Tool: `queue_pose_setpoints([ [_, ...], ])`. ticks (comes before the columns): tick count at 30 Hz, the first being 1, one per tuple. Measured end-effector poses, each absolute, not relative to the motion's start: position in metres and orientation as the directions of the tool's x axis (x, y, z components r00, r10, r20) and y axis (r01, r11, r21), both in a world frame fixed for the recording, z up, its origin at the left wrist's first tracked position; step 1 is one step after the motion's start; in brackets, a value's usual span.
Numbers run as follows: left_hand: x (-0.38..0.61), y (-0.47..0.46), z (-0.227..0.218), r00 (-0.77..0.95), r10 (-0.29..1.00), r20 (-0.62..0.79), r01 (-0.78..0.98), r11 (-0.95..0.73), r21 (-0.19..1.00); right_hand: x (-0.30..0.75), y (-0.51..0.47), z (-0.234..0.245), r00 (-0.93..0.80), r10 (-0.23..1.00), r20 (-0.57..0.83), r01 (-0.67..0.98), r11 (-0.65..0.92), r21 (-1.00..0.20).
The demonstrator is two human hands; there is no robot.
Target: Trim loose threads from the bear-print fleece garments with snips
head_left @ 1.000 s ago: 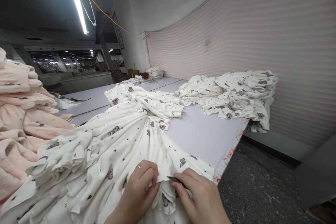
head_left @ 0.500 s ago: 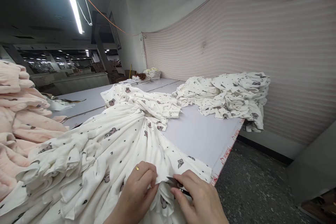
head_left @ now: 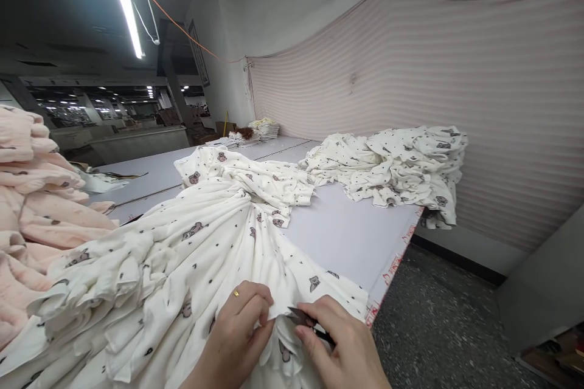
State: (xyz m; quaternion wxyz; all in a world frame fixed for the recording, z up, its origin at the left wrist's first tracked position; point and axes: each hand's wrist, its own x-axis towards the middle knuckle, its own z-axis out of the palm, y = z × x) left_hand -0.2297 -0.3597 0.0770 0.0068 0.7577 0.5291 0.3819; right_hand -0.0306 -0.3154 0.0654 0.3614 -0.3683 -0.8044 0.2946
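White fabric printed with small bears and dark dots lies gathered in folds across the near side of the table. My left hand, with a gold ring on one finger, pinches the fabric near its edge. Just right of it, my right hand is closed around small dark thread snips. The blades point left and touch or nearly touch the pinched edge; which of the two I cannot tell. My right palm and fingers partly hide the handle of the snips.
Pink printed fabric is heaped at the left. Another white printed pile sits at the table's right edge, partly hanging over. Folded cloth is stacked at the back. Striped cloth covers the wall, and the table ends above a dark speckled floor.
Both hands stay almost in place. The snips and my right hand have shifted very slightly left, toward the pinched edge.
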Motion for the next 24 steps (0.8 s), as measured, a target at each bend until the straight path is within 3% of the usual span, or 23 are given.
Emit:
queue_pose_setpoints([
  [3,-0.232,-0.358,0.079,0.007,0.894,0.448,0.729,-0.311,0.609,-0.041,-0.312,0.059,-0.398,0.846,0.356,0.339,0.496,-0.799],
  [7,-0.234,-0.352,0.091,-0.118,0.981,0.152,0.543,-0.064,0.837,-0.059,-0.298,0.049,-0.345,0.878,0.331,0.264,0.429,-0.864],
  [10,-0.234,-0.347,0.101,-0.087,0.995,-0.052,0.303,0.076,0.950,-0.072,-0.285,0.050,-0.284,0.904,0.319,0.237,0.388,-0.891],
  [13,-0.232,-0.344,0.106,-0.087,0.974,-0.212,0.005,0.213,0.977,-0.078,-0.278,0.056,-0.264,0.910,0.319,0.226,0.380,-0.897],
  [17,-0.231,-0.343,0.104,-0.113,0.966,-0.234,-0.142,0.217,0.966,-0.076,-0.283,0.056,-0.307,0.885,0.350,0.177,0.414,-0.893],
  [24,-0.230,-0.344,0.101,-0.144,0.981,-0.131,0.077,0.143,0.987,-0.072,-0.289,0.059,-0.306,0.842,0.445,0.226,0.519,-0.825],
])
